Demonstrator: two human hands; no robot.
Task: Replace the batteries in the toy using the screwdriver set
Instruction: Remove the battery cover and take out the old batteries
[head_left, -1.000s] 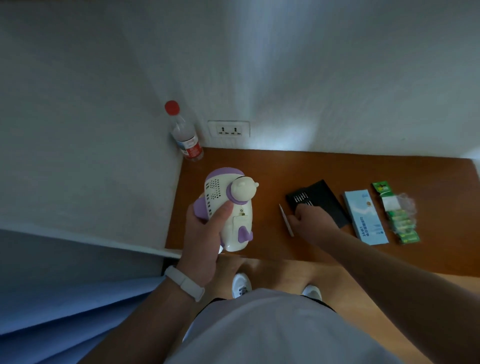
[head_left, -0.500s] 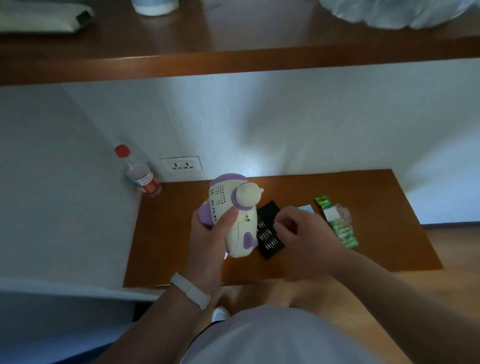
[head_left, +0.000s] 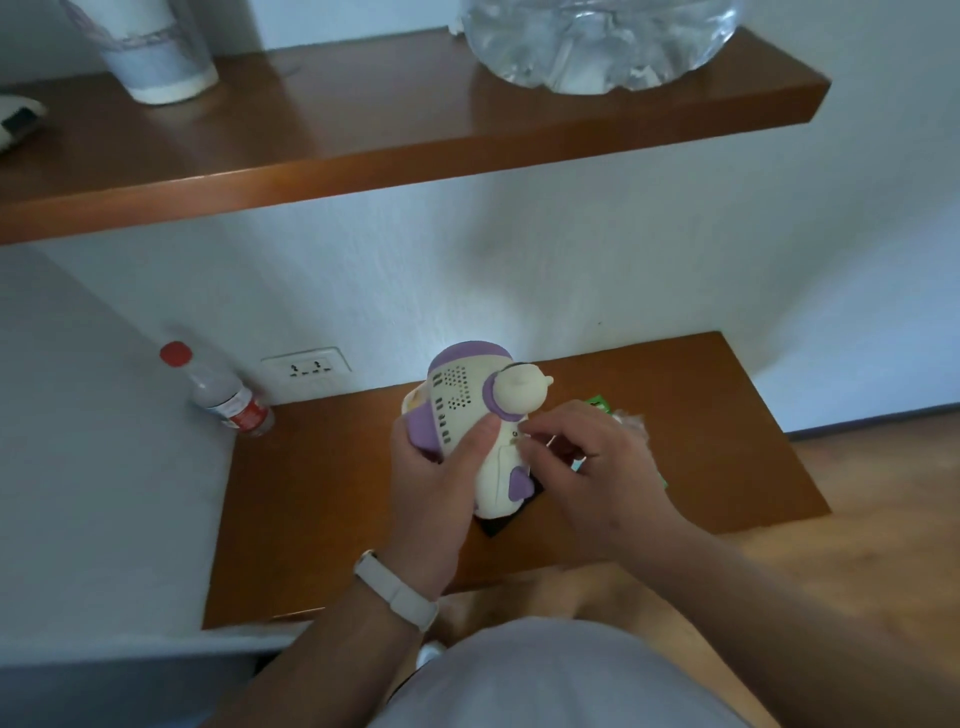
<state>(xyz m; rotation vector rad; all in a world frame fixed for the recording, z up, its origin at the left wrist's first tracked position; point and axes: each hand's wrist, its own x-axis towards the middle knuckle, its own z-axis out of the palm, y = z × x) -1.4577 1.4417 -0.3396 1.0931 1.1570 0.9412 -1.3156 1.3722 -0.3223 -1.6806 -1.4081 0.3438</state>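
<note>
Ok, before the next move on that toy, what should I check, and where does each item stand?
1. Toy held firm: ok, left hand has a full grip, off the table.
2. Speaker-hole side toward camera: ok.
3. Tool in right hand: cannot tell; fingertips meet at the toy.
4. Screwdriver set reachable: ok, under the toy.
5. Batteries nearby: ok, partly hidden.

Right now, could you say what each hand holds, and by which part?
The left hand grips the white-and-purple toy round its body. Whether the right hand pinches anything cannot be told.
</note>
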